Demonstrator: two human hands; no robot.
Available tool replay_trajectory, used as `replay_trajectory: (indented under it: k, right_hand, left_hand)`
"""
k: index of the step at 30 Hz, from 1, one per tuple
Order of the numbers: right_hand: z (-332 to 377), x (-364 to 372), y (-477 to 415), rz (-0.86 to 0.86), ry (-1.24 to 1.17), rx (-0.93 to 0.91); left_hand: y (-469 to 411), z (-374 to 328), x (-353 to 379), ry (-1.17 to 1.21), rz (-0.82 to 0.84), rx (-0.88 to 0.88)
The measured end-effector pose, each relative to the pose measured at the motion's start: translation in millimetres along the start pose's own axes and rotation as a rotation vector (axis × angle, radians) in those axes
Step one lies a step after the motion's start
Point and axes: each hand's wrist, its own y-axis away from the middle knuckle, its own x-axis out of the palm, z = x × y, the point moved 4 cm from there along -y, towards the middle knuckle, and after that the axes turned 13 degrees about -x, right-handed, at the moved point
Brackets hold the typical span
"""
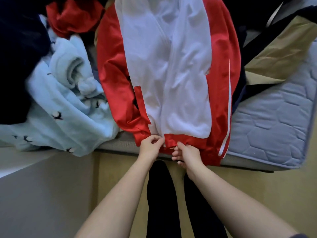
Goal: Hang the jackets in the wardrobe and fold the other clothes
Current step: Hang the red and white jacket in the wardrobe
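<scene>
Red-and-white jacket [168, 66] flat on mattress [267, 127], white sleeve stripes, left hand [150, 146] and right hand [188, 153] each pinching its red hem

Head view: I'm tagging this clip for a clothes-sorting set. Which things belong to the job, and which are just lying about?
Job: red-and-white zip track jacket, hem gripped by left hand and right hand; pale blue bird-print fleece; crumpled red garment; dark navy clothes.
Lying about: quilted grey-blue mattress; tan sheet.
</scene>
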Motion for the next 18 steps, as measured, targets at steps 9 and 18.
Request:
replay_trajectory:
  k: [9,18]
  right_hand:
    - [15,-44,6,0.203,-0.272,-0.053]
    - [47,-79,-3,0.058,-0.596,-0.057]
  left_hand:
    - [41,-27,40,-0.052,0.406,0.131]
    - [35,-6,68,0.315,0.282,-0.361]
